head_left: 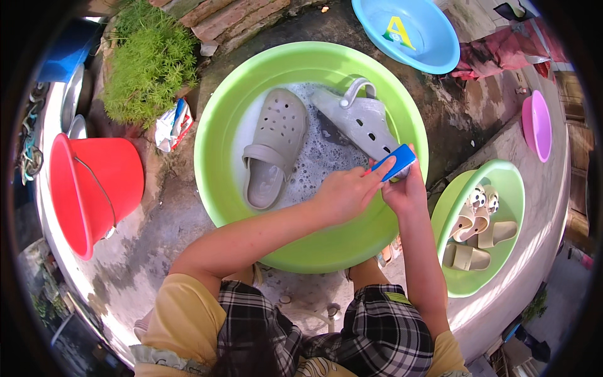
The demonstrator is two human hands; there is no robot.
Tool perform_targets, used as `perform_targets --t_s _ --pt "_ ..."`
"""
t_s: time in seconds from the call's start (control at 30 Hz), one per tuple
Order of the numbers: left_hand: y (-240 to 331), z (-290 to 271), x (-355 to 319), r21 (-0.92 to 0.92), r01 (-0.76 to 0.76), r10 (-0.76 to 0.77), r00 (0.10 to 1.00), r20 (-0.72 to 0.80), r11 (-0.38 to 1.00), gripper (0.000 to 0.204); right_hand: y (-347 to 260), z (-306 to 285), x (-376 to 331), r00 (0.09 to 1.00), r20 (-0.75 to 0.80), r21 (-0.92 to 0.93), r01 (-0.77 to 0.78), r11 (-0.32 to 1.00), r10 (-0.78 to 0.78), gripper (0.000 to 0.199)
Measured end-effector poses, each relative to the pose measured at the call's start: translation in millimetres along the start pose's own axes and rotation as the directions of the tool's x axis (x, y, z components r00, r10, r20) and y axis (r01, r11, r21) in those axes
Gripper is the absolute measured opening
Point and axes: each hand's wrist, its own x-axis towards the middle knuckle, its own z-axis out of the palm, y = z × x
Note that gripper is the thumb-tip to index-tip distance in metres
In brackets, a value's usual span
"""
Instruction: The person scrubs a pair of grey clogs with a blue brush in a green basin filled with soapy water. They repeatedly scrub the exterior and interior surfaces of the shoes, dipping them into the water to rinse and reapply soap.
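Observation:
A grey clog with a raised heel strap is tilted in the large green basin, its toe toward me. My left hand is closed on a small blue scrubbing brush, pressed against the toe of that clog. Around the toe end, my right hand is closed, supporting the clog from the right; part of its grip is hidden by the brush. The matching grey clog lies sole down at the left in soapy water, its toe pointing away.
A red bucket stands left, near a crumpled packet and a leafy green plant. Right of the basin, a smaller green basin holds several beige shoes. A blue basin and a pink basin stand farther off.

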Motion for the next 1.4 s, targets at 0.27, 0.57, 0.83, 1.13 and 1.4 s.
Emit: perform_targets --t_s 0.27,0.57,0.83,1.13,1.4 --pt "-50 -6 25 -0.051 0.14 -0.148 0.97 -0.195 0.989 0.046 -1 2 12 1.0 -0.012 -0.268 -0.02 0.963 0.018 0.038" --pt "-87 -32 30 0.005 0.479 -0.458 0.842 -0.284 0.878 0.048 22 -30 56 0.81 0.499 -0.714 0.182 -0.676 -0.309 0.082" --pt "-21 -34 3 -0.337 0.277 -0.348 0.922 -0.172 0.9 0.049 6 31 -17 0.667 0.589 -0.789 0.596 -0.149 -0.457 0.059" --pt "-80 -4 17 -0.286 0.454 -0.518 0.829 -0.212 0.844 0.044 11 33 -28 0.588 0.688 -0.706 0.678 -0.206 -0.425 0.057" --pt "-91 7 28 -0.089 0.485 -0.492 0.839 -0.231 0.87 0.049 1 20 -25 0.735 0.465 -0.821 0.566 0.069 -0.494 0.057"
